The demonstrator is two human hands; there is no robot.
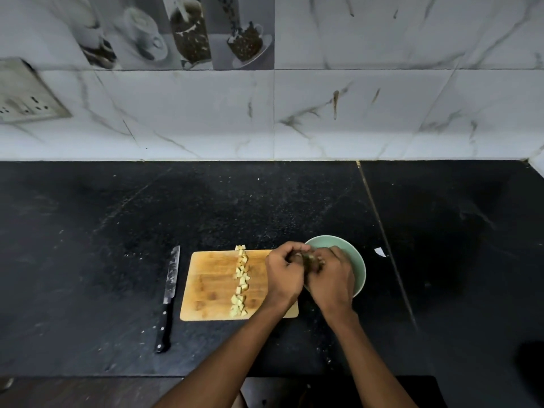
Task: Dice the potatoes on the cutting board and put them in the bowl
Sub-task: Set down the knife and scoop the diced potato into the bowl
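Observation:
A wooden cutting board (212,284) lies on the black counter. A row of pale diced potato pieces (241,279) runs from its far edge to its near edge. Right of the board stands a light green bowl (357,260). My left hand (284,275) and my right hand (332,278) are pressed together over the bowl's left rim, fingers curled. Between them they hold a small blurred clump (309,259), apparently potato pieces. My hands hide the inside of the bowl.
A black-handled knife (170,287) lies on the counter left of the board, blade pointing away from me. A small white scrap (379,252) sits right of the bowl. The tiled wall carries a socket plate (26,95) at the far left.

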